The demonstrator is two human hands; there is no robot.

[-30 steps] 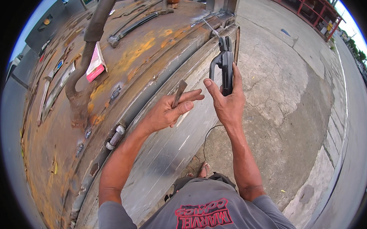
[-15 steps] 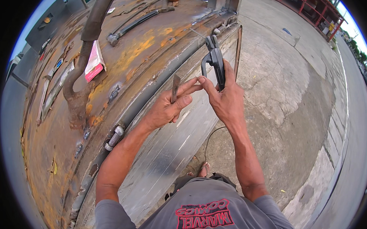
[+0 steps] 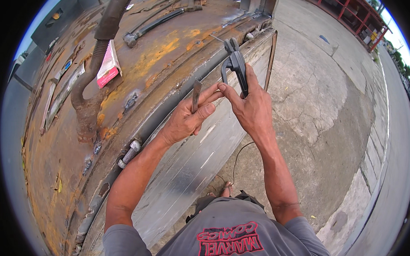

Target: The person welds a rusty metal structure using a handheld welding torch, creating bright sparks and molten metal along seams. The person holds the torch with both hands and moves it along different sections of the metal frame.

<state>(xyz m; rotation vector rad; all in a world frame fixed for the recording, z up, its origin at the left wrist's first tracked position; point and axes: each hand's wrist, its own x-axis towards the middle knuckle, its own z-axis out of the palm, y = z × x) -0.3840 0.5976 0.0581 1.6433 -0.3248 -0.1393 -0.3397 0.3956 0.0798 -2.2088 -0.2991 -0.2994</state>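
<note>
My right hand [image 3: 251, 106] is closed on a black clamp-like welding holder [image 3: 236, 66], its jaws upward with a thin short rod [image 3: 217, 38] sticking out toward the upper left. My left hand [image 3: 186, 118] holds a small flat, dark metal piece [image 3: 196, 93] upright between its fingers. My left fingertips reach to my right thumb beside the holder's handle; whether they touch is hard to tell. Both hands are above a long grey metal panel [image 3: 184, 183] along the edge of a rusty metal surface [image 3: 144, 71]. A silver cylindrical fitting [image 3: 130, 153] sits on that edge near my left forearm.
A thick bent rusty pipe [image 3: 89, 100] rises at left, near a pink-and-white box [image 3: 108, 70]. A hammer [image 3: 158, 23] and several metal strips lie on the rusty surface. A cable [image 3: 237, 154] runs over the concrete ground [image 3: 313, 115]. A red shelving structure [image 3: 345, 12] stands far right.
My right hand with the holder has moved left and tilted leftward. My left hand has risen slightly, bringing its fingertips up to my right thumb.
</note>
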